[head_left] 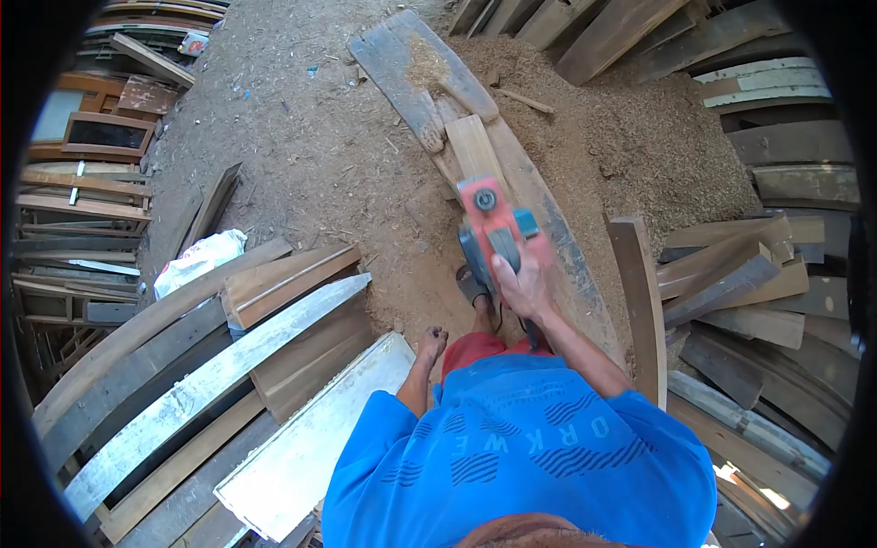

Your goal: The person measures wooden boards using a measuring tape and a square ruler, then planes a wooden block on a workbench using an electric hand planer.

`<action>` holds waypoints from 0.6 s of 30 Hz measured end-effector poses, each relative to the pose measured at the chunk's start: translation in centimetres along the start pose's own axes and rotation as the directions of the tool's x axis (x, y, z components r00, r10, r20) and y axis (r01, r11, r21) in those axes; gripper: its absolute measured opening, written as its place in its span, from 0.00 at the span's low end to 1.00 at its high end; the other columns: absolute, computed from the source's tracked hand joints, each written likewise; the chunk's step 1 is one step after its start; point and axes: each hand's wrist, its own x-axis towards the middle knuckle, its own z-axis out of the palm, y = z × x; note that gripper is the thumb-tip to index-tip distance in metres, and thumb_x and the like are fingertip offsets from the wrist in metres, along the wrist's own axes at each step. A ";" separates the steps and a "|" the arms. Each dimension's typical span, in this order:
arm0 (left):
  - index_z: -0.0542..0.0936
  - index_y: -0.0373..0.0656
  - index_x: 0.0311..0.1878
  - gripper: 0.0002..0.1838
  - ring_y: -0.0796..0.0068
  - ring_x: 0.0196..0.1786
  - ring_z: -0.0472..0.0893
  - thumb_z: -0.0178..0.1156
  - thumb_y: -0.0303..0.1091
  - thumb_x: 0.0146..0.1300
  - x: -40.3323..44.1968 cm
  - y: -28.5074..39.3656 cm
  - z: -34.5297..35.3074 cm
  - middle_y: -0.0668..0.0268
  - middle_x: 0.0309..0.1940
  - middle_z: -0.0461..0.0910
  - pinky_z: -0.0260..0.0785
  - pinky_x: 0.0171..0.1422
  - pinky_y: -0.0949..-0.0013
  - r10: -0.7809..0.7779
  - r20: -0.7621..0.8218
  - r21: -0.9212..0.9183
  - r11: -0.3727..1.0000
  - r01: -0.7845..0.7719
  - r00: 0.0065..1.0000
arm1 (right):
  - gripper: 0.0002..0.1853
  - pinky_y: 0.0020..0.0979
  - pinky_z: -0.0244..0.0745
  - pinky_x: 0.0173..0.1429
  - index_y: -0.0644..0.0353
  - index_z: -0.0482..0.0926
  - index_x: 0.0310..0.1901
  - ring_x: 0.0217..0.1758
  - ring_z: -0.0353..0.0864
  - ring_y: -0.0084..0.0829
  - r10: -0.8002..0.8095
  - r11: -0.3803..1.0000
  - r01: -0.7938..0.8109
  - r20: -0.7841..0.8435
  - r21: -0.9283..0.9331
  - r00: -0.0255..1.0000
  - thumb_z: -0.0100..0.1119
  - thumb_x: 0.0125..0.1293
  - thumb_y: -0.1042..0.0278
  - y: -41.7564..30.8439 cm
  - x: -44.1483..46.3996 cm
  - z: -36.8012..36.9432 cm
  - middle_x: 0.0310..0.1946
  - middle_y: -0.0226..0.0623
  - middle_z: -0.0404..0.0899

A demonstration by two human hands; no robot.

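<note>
My right hand point(523, 285) is wrapped around the rear handle of a red and dark electric planer point(489, 208), which looks slightly smeared by motion. The planer rests on a light-brown wooden board point(470, 146), covering its near part. Under the board lies a long, worn wooden bench plank point(557, 219), with wood blocks beside the board's far end. My left hand point(432, 343) hangs low at my left side, away from the planer, its fingers curled in with nothing visible in them. A dark cord runs down from the back of the planer.
Sawdust and shavings point(639, 137) are heaped to the right of the bench. Stacked boards point(311, 338) and a white panel point(311, 438) lie at the left, near a white sack point(201, 262). More planks point(731, 274) crowd the right side, and an upright board point(639, 301) stands close to my right arm.
</note>
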 end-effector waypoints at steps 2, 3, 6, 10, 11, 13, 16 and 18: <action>0.78 0.34 0.65 0.28 0.61 0.56 0.85 0.63 0.44 0.68 1.0 1.7 0.3 0.51 0.53 0.86 0.74 0.62 0.62 0.030 0.006 -0.063 0.998 -0.030 1.000 | 0.29 0.47 0.78 0.48 0.68 0.77 0.52 0.40 0.87 0.52 0.044 0.999 -0.044 0.016 0.013 0.999 0.57 0.71 0.43 -1.9 4.4 0.7 0.35 0.56 0.84; 0.78 0.34 0.65 0.28 0.62 0.56 0.84 0.63 0.44 0.69 1.2 2.7 0.5 0.52 0.53 0.86 0.74 0.62 0.62 0.046 0.001 -0.111 0.993 -0.046 0.999 | 0.32 0.47 0.79 0.49 0.69 0.77 0.54 0.40 0.87 0.52 0.043 0.999 -0.043 0.033 0.006 0.999 0.56 0.71 0.41 -2.6 7.1 0.8 0.34 0.56 0.84; 0.78 0.34 0.66 0.27 0.63 0.55 0.84 0.62 0.43 0.70 0.9 5.4 0.8 0.54 0.53 0.86 0.74 0.62 0.63 0.093 -0.025 -0.214 0.972 -0.096 0.995 | 0.28 0.42 0.75 0.33 0.68 0.78 0.55 0.26 0.80 0.37 -0.065 0.998 0.065 -0.048 -0.020 0.997 0.55 0.74 0.45 -3.8 15.7 2.5 0.22 0.42 0.78; 0.78 0.35 0.65 0.26 0.64 0.54 0.84 0.62 0.43 0.71 -0.8 5.5 1.0 0.55 0.52 0.86 0.75 0.61 0.64 0.125 -0.101 -0.232 0.962 -0.146 0.987 | 0.29 0.42 0.75 0.31 0.67 0.81 0.40 0.25 0.80 0.36 -0.343 0.931 0.320 -0.118 -0.176 0.932 0.54 0.73 0.41 -4.1 26.2 3.8 0.21 0.41 0.78; 0.78 0.35 0.65 0.26 0.64 0.54 0.84 0.62 0.43 0.71 -1.1 5.4 0.9 0.55 0.52 0.86 0.75 0.61 0.64 0.134 -0.126 -0.234 0.959 -0.160 0.983 | 0.29 0.42 0.75 0.31 0.66 0.81 0.38 0.25 0.80 0.36 -0.363 0.922 0.339 -0.117 -0.185 0.924 0.53 0.74 0.41 -4.1 27.1 3.8 0.20 0.40 0.77; 0.78 0.35 0.64 0.26 0.64 0.54 0.84 0.63 0.43 0.70 -1.8 4.3 0.6 0.55 0.51 0.86 0.75 0.60 0.64 0.107 -0.114 -0.273 0.953 -0.135 0.988 | 0.28 0.42 0.73 0.30 0.65 0.81 0.37 0.25 0.80 0.34 -0.183 0.982 0.179 -0.058 -0.068 0.982 0.53 0.74 0.42 -5.8 24.9 2.2 0.19 0.38 0.77; 0.79 0.35 0.63 0.27 0.62 0.55 0.84 0.64 0.44 0.68 -3.0 0.6 0.3 0.53 0.53 0.86 0.75 0.62 0.63 0.025 -0.056 -0.176 0.984 -0.034 0.998 | 0.26 0.40 0.72 0.30 0.63 0.81 0.36 0.24 0.79 0.31 0.071 0.997 -0.071 0.093 -0.007 0.993 0.52 0.75 0.43 -6.0 18.2 -0.4 0.19 0.35 0.76; 0.80 0.35 0.63 0.27 0.60 0.57 0.84 0.64 0.45 0.68 -2.8 -2.2 0.2 0.52 0.54 0.86 0.74 0.64 0.62 -0.038 -0.001 -0.036 0.999 0.038 0.999 | 0.24 0.40 0.72 0.32 0.62 0.80 0.40 0.26 0.79 0.32 -0.002 0.999 0.004 0.064 -0.041 0.998 0.52 0.74 0.45 -2.6 12.0 -1.0 0.21 0.37 0.77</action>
